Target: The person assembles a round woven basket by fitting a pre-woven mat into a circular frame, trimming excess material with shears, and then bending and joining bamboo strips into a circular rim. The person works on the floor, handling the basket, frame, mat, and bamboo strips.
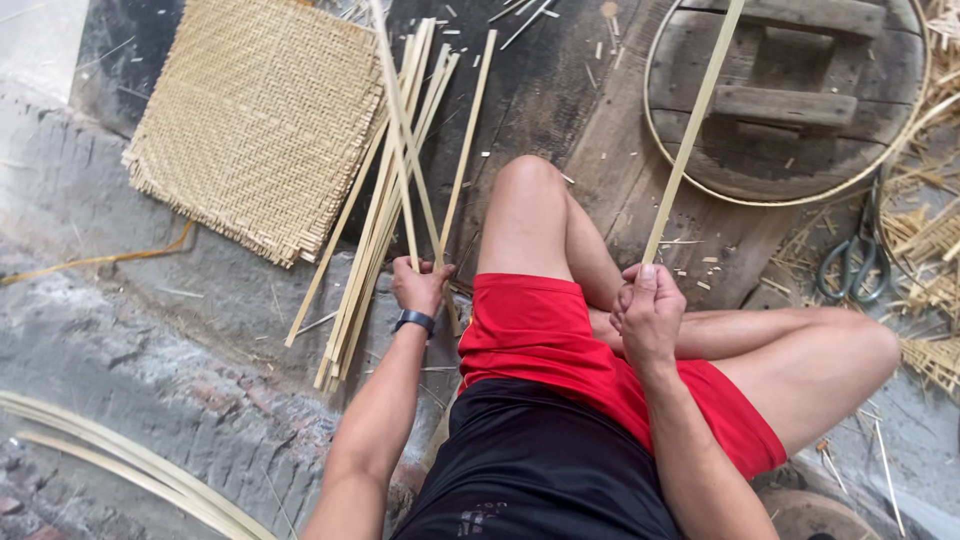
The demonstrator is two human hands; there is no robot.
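— Right hand (648, 312)?
— Closed in a fist around one long bamboo strip (692, 125), gripping its lower end above the red shorts (530, 330); strip rising up and away from the hand, crossing the round wooden board (790, 100) beyond.
— And beside that hand?
— Scissors (855, 262) off to its outer side, lying on straw scraps just past the bent knee.
— Left hand (420, 285)?
— Curled down onto a loose bundle of strips (375, 230) on the floor, fingers closed over one or two of them; dark watch (414, 321) on the wrist.
— Beyond that hand?
— Woven mat (255, 125) lying flat, farther out and to the outer side, its frayed edge just beside the bundle. More long curved strips (130, 460) well apart, back near the elbow.
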